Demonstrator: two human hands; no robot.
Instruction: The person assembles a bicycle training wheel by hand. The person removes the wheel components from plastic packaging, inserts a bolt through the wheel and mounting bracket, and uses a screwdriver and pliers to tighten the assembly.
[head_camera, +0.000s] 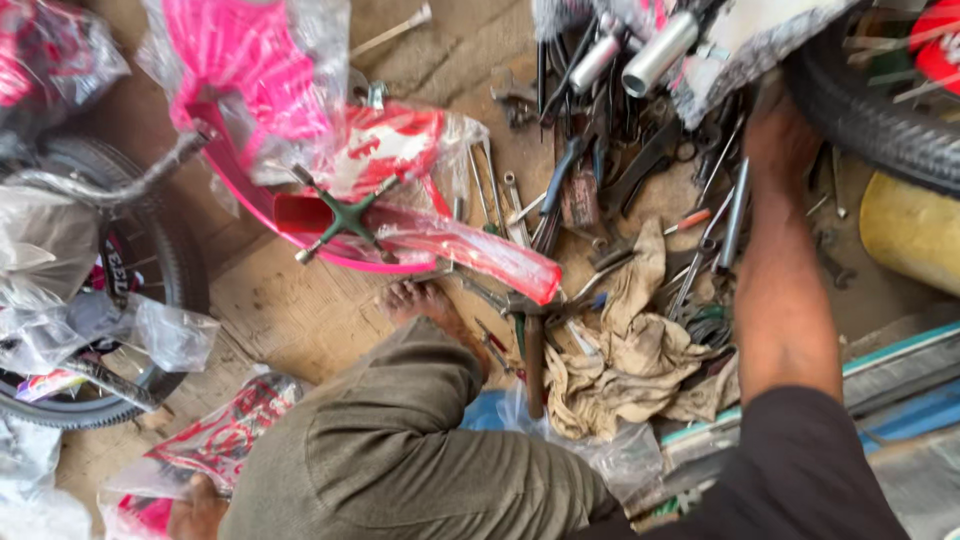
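Just beyond the tan rag (625, 365), the right hand (775, 135) is stretched into the pile of tools (610, 170), its grip hidden, while the left hand (195, 510), fingers unseen, is rested on a plastic-wrapped red part (215, 440), seemingly for support.

Glossy pink frame (300, 215) in crinkled clear plastic wrap, dull metal tools (610, 170), a crumpled, probably cotton rag (625, 360).

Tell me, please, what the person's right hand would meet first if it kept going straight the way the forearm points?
The right hand points toward the top of the picture. Most likely it would first meet the grey-white padded piece just ahead, beside the black tyre; depth is unclear, so it might pass beneath.
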